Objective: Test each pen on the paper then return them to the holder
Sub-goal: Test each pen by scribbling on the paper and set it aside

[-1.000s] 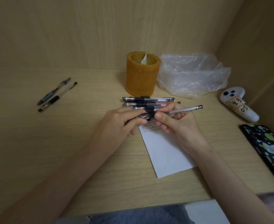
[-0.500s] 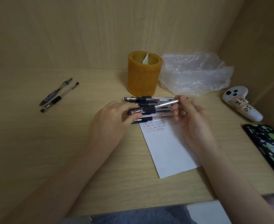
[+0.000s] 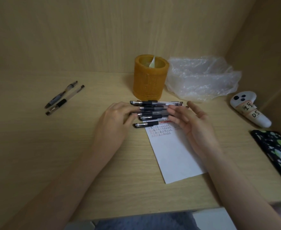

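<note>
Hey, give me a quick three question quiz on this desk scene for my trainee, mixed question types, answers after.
1. Fill in: the right hand holds ___.
2. True or false: pens stick up out of the orange holder.
3. The two separate pens lie: A) on the desk left of the holder; B) in the holder; C) in the right hand.
Key: 1 nothing; 2 false; 3 A.
</note>
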The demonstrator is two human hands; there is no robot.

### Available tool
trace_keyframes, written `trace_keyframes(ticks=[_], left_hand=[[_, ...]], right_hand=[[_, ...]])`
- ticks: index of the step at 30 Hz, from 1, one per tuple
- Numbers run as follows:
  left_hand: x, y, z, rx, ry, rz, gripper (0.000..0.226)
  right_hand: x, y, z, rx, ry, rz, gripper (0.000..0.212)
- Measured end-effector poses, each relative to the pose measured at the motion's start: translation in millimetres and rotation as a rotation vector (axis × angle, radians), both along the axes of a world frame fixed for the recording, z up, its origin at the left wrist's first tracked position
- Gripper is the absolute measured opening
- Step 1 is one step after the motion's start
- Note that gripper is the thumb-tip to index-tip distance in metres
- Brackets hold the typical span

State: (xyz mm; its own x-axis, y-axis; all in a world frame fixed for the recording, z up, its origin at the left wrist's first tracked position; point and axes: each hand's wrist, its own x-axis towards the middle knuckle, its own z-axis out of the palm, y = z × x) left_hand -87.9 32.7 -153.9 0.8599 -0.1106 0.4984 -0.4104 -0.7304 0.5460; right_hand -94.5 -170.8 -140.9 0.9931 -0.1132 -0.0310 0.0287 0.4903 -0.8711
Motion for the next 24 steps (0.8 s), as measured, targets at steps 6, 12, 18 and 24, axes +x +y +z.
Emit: trace_keyframes(ticks=[6, 12, 18, 24], left_hand=[[6.2, 9.0, -0.2, -0.02, -0.022, 0.068, 0.02], [15.6, 26.1, 0.4, 0.012, -0.068, 0.19, 0.022], [28.8, 67.8, -0.4, 0.083, -0.07, 0.476, 0.033], [36.2, 104.1, -7.4, 0.17, 0.089, 0.676, 0.051]], right_hand=[[-5.7, 4.2, 3.0, -0.125, -0.037, 0.056, 0.043], [-10.5, 12.9, 1.0, -0.296, -0.109, 0.253, 0.024], [-16.1, 20.0, -1.2, -0.512, -0.214, 0.318, 0.026], [-21.9, 24.6, 1.2, -0.643, -0.248, 0.344, 0.037]])
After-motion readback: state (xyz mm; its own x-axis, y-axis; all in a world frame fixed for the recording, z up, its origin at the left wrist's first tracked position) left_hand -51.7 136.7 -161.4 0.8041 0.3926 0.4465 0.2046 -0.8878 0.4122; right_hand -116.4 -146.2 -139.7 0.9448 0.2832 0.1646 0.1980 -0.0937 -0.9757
